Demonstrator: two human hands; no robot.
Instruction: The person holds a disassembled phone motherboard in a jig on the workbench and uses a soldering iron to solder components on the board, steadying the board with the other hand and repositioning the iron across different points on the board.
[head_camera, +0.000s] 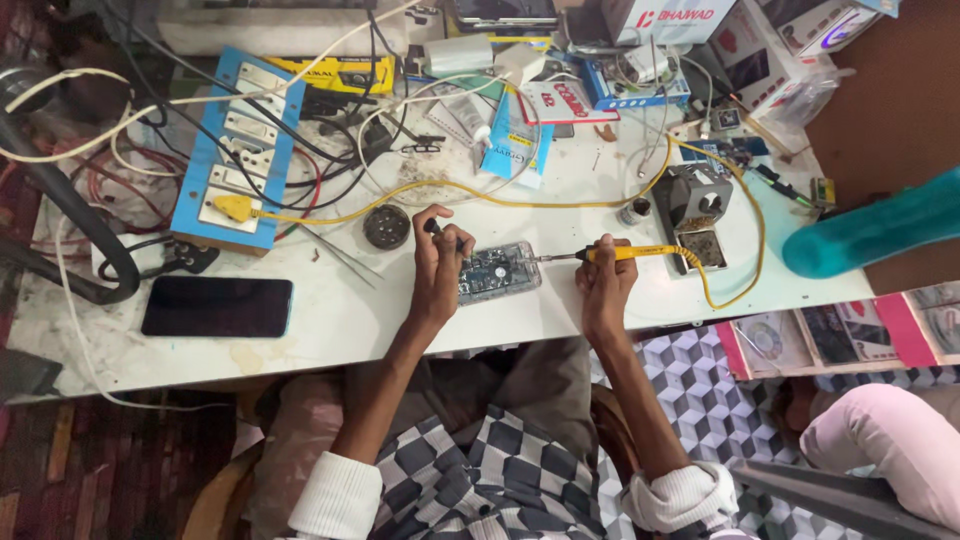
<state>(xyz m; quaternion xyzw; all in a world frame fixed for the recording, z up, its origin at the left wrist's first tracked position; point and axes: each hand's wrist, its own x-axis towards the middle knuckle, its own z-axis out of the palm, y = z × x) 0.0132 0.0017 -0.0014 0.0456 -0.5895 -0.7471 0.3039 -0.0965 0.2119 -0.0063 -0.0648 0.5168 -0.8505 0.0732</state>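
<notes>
Your left hand (438, 262) was curled closed around a small dark-handled tool (437, 229), its lower edge resting against the left end of the circuit board (497, 271). That board, bluish with a clear casing, lay flat on the white desk (330, 320), near the front edge and between your two hands. Your right hand (604, 283) was clenched around the yellow handle of a soldering iron (615, 253), and the iron's thin metal tip pointed left and met the right end of the board. The iron's yellow cord (735, 240) looped away to the right, past a grey iron stand (697, 205) that sat just behind your right hand.

A small round dark tin (386, 226) stood just beside your left hand, on its far left. Farther left, a black phone (217, 306) lay face up near the desk's front edge, well apart from the board. Behind it a blue power strip (240, 150) held a yellow plug, with tangled wires spread across the back of the desk. A teal cylinder (870, 235) jutted in from the right edge.
</notes>
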